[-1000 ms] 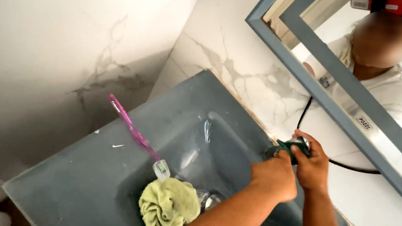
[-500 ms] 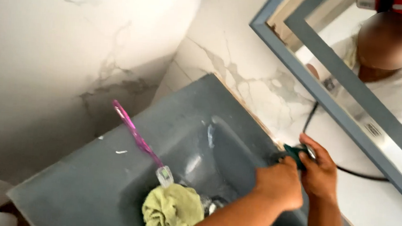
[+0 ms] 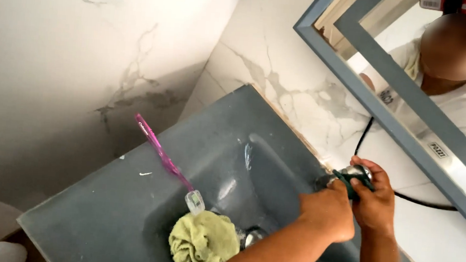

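Our fingers (image 3: 372, 182) are clenched on a dark green scrub pad (image 3: 353, 183) wrapped around the chrome tap (image 3: 357, 171) at the back edge of the grey sink (image 3: 128, 217); the left hand (image 3: 328, 210) closes on the tap's base, the right hand (image 3: 374, 200) presses the pad on top. Going left to right, we see a pink toothbrush (image 3: 161, 154) lying across the sink's rim, a crumpled yellow-green cloth (image 3: 203, 245) in the basin beside the drain (image 3: 252, 237), then the tap and a black cable (image 3: 365, 136) below the mirror (image 3: 410, 105). We judge an elbow swing could knock the toothbrush, hard scrubbing could scratch the chrome, and the cloth may block the drain.
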